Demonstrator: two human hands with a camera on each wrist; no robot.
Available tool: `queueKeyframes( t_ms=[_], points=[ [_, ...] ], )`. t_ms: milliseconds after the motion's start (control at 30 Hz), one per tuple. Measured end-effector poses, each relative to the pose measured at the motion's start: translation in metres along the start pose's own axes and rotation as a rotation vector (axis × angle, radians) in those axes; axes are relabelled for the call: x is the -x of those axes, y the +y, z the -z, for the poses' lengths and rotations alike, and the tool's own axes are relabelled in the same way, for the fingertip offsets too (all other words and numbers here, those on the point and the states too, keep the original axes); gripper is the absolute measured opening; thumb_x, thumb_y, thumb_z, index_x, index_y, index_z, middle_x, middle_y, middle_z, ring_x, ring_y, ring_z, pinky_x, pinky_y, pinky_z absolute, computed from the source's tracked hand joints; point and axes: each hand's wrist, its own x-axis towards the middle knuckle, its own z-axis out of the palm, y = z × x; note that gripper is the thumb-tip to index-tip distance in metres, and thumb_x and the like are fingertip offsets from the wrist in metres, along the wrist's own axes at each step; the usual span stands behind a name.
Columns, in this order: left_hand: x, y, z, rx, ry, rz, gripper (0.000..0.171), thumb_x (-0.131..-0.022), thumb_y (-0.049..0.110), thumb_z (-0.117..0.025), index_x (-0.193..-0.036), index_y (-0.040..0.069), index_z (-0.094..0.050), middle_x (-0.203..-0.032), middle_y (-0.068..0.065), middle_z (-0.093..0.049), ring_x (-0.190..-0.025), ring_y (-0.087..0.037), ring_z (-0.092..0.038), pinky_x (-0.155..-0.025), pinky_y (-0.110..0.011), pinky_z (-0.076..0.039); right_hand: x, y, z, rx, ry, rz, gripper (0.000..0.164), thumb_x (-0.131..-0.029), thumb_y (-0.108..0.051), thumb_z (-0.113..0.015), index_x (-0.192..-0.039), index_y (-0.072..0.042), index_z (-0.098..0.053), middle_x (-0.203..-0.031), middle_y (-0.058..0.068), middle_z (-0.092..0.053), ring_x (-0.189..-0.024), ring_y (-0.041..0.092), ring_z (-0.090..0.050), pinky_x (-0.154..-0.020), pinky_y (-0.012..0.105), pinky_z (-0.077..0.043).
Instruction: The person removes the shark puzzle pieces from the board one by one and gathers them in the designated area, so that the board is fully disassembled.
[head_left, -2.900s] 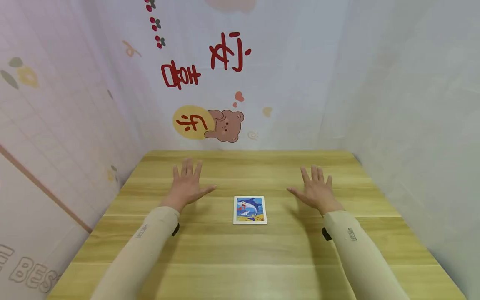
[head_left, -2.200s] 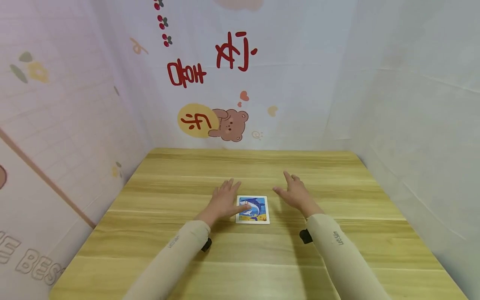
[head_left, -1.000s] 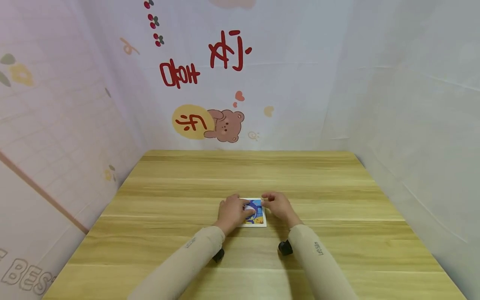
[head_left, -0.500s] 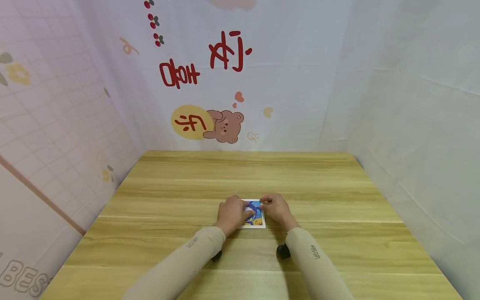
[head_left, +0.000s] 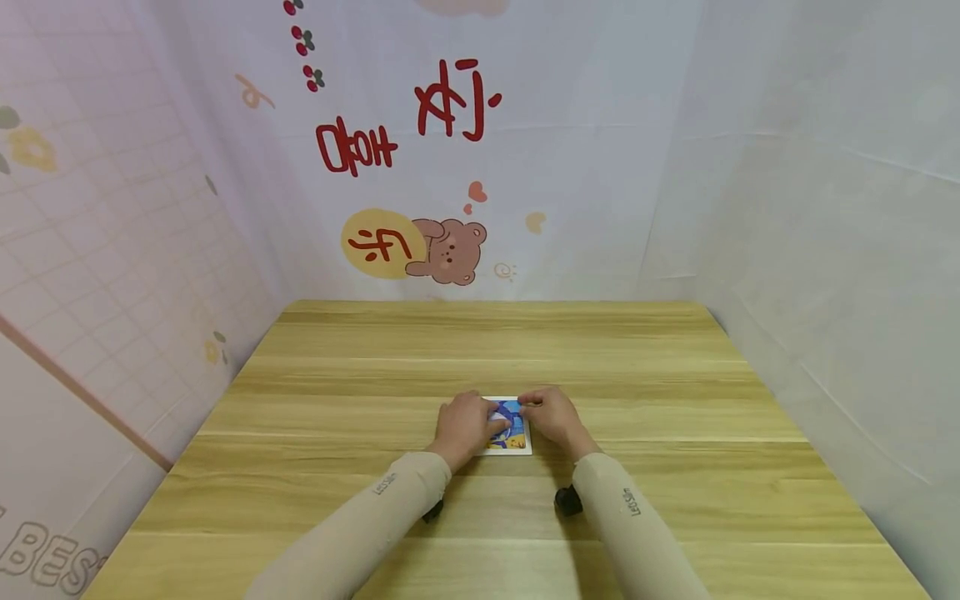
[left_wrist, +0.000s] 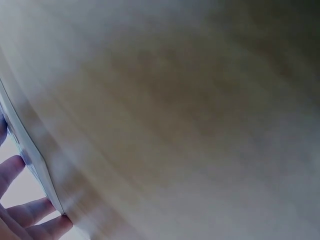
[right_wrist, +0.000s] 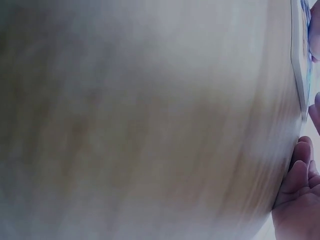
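A small square picture board [head_left: 516, 435] with a white border and a blue sea-animal picture lies flat on the wooden table. My left hand [head_left: 462, 427] holds its left side, thumb over the picture and covering part of it. The left wrist view shows several fingertips [left_wrist: 40, 207] against the board's edge [left_wrist: 37, 157]. At the upper right corner is my right hand [head_left: 557, 417], bent thumb and forefinger close together there; whether they pinch anything is too small to tell. In the right wrist view, its other fingers [right_wrist: 298, 175] are curled low by the table, below the board's corner [right_wrist: 302, 107].
The wood-grain table [head_left: 480, 350] extends around both hands. White cloth with printed drawings [head_left: 450, 250] hangs behind it, and more cloth stands at the left and right sides. Beneath each sleeve cuff sits a dark wrist device [head_left: 568, 501].
From spread apart on the table, both hands have come inward to the board. The left took its left side; the right reached the upper right corner. Over the last half second they barely move.
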Motion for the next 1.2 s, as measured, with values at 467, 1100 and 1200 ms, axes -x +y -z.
queueKeyframes(
  t_ms=[467,1100,1200],
  points=[
    [0.0002,-0.0002,-0.0007,-0.022,-0.027,-0.013,0.041,-0.089,0.051,-0.069,-0.118,0.022,-0.076,-0.096,-0.002,-0.066,-0.092,-0.022,-0.061,-0.074,-0.046,-0.05,-0.0006,-0.0001,0.0021,-0.002,-0.052,-0.043,0.022,-0.091,-0.006,-0.064,-0.111,-0.003,-0.074,-0.118,0.012,-0.069,-0.104,0.024,-0.058,-0.092,0.043,-0.045],
    [0.0008,-0.0026,0.0005,0.022,-0.025,0.011,0.045,-0.089,0.051,-0.07,-0.118,0.018,-0.074,-0.097,-0.001,-0.066,-0.093,-0.022,-0.062,-0.078,-0.047,-0.049,-0.0011,-0.0025,0.0052,0.017,-0.106,-0.029,0.028,-0.094,-0.011,-0.06,-0.118,-0.003,-0.072,-0.125,0.015,-0.066,-0.124,0.032,-0.054,-0.104,0.049,-0.04],
    [0.0006,-0.0029,-0.0001,0.016,-0.026,0.007,0.045,-0.089,0.052,-0.07,-0.118,0.017,-0.074,-0.097,-0.001,-0.066,-0.093,-0.022,-0.062,-0.078,-0.047,-0.05,-0.0014,-0.0028,0.006,0.024,-0.127,-0.02,0.029,-0.095,-0.011,-0.059,-0.12,-0.002,-0.071,-0.127,0.015,-0.065,-0.126,0.033,-0.053,-0.105,0.05,-0.039]
  ],
)
